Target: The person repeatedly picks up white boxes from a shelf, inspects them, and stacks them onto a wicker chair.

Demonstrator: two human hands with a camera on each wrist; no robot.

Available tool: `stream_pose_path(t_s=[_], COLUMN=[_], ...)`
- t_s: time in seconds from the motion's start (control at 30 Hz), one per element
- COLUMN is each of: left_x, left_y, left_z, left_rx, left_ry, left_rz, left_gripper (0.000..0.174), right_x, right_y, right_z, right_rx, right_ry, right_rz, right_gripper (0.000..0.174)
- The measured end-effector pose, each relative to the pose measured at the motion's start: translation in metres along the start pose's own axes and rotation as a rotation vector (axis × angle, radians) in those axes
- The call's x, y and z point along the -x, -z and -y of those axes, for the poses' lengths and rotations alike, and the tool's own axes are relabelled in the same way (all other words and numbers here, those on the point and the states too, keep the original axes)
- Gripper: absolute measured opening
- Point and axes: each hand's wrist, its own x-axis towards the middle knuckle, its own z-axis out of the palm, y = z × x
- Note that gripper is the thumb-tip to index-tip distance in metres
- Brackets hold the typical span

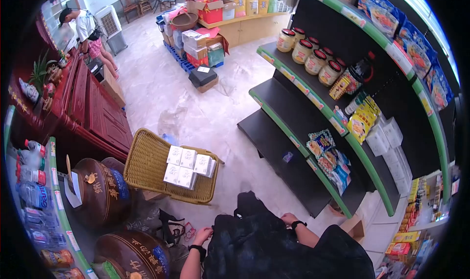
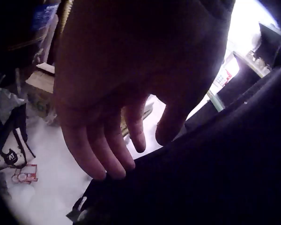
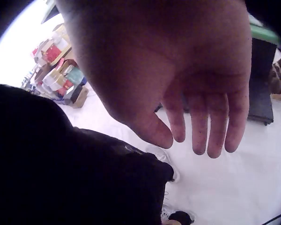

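Note:
My left hand hangs beside the dark clothing on my body, holding nothing. Its fingers droop loosely in the left wrist view, with the dark cloth right by the fingertips. On the other side of my body, my right hand is also bare of any object. The right wrist view shows its palm, with relaxed fingers pointing down over the pale floor. Ahead of me, several small white boxes sit in rows on the seat of a woven wicker chair.
Stepped black shelves with green edges rise on the right, bearing lidded jars and packets. Large brown urns and a shelf of bottles stand at left. Farther off are stacked boxes and a person by a red cabinet.

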Motion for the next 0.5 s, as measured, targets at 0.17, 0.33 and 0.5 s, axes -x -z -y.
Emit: stream_pose_path(t_s=[0.17, 0.33, 0.5], left_x=[-0.025, -0.050, -0.093], left_y=[-0.037, -0.065, -0.085], left_z=[-0.044, -0.090, -0.146], left_rx=[-0.296, -0.596, -0.566], left_ry=[-0.188, -0.230, -0.198], left_rz=[-0.021, -0.015, -0.109], left_gripper=[0.031, 0.035, 0.052], right_x=[0.012, 0.002, 0.008], right_y=[0.017, 0.057, 0.095], right_z=[-0.032, -0.039, -0.062], right_rx=[-0.201, -0.401, -0.486], right_ry=[-0.028, 0.068, 0.121], right_rz=[0.014, -0.062, -0.175], right_gripper=[0.027, 0.027, 0.030])
